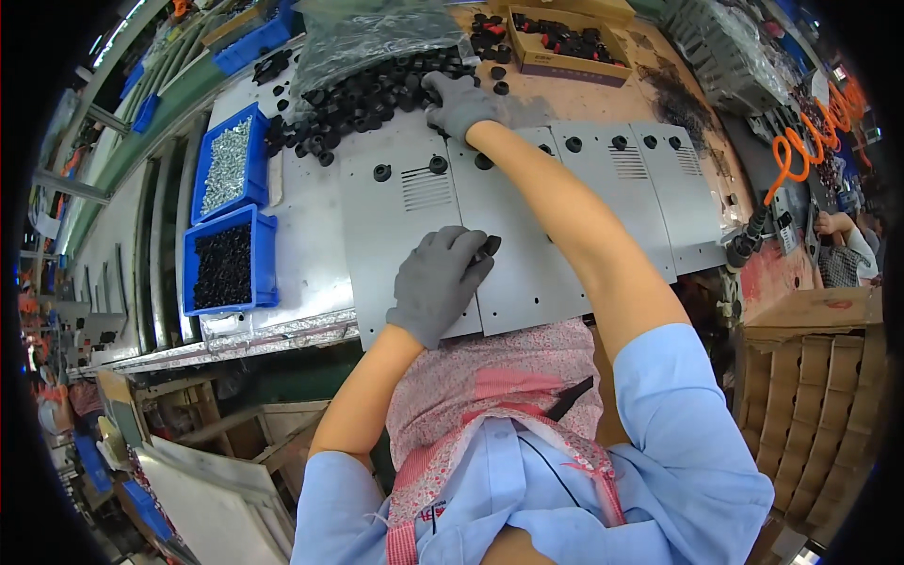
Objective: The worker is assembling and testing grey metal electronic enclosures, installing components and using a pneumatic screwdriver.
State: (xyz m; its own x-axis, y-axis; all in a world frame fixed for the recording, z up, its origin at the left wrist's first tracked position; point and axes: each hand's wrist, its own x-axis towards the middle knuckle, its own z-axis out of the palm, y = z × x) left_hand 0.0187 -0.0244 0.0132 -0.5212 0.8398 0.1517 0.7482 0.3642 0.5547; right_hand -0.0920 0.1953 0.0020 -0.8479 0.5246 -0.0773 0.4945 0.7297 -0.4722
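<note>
Both my hands wear grey gloves. My left hand [438,282] is over the grey metal panels [400,254], its thumb and fingers closed on a small black round plastic part [490,246]. At the far side, my right hand [461,105] reaches to the edge of a heap of black round plastic parts [367,99], finger and thumb apart; whether it touches one is hard to tell. Several panels lie side by side, some with slots. Along their far edge stand black round parts such as one near the left end [382,172]. My right forearm covers part of the middle panels.
Left of the panels stand a blue bin of silvery screws [226,165] and a blue bin of small black pieces [224,268]. A clear plastic bag [377,42] lies over the heap. Behind is a cardboard box [570,71]. An orange coiled hose [786,169] hangs at right.
</note>
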